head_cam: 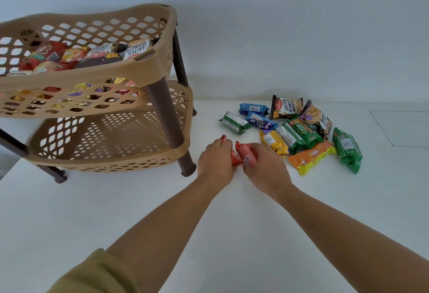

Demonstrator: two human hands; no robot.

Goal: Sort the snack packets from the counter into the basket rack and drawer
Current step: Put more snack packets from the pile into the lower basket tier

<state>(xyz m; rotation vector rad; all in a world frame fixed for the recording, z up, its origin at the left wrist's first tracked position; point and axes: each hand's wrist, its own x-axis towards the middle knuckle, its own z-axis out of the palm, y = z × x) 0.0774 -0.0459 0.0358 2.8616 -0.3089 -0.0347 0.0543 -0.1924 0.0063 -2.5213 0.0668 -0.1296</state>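
My left hand (216, 160) grips a red snack packet (235, 159) just right of the rack's front leg. Beside it, my right hand (267, 167) holds a second red packet (247, 153); the two packets touch between my hands, low over the white counter (232, 223). A tan two-tier basket rack (160, 60) with dark brown legs stands at the left. Its top basket holds several packets, among them salted peanuts (137, 49). The lower basket (181, 153) looks bare inside. A heap of loose packets lies to the right: an orange one (311, 155), green ones (347, 148), blue ones (261, 121).
A pale wall rises behind the counter. A faint rectangular outline (399, 128) marks the counter surface at the far right. The counter's left edge drops off near the rack's rear leg (58, 175). No drawer is in sight.
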